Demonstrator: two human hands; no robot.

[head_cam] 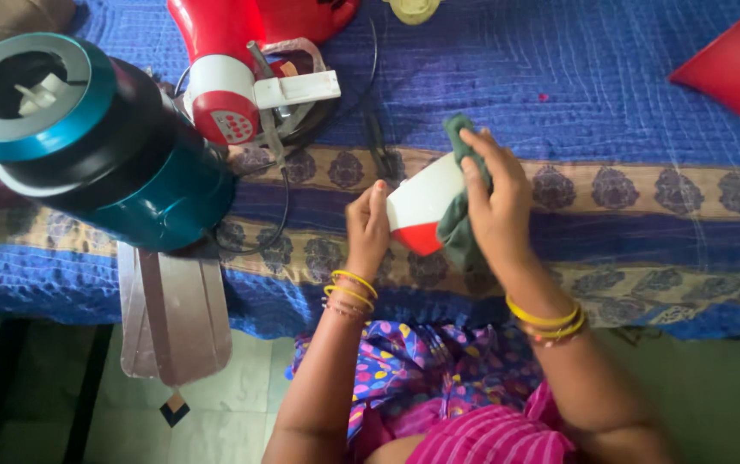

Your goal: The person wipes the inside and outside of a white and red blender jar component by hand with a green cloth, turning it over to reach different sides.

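My left hand (367,225) grips the rim of a red and white cone-shaped horn piece (421,204) held over the edge of a blue quilted cloth (559,94). My right hand (497,202) presses a dark green rag (458,219) against the white side of that piece. Both wrists wear yellow bangles. The inside of the horn piece is hidden from me.
A teal and black cylindrical unit (86,142) lies at the left. A red and white megaphone body (241,73) with a cable sits behind it. Another red and white cone (739,64) rests at the far right. A grey flat panel (172,318) hangs over the edge.
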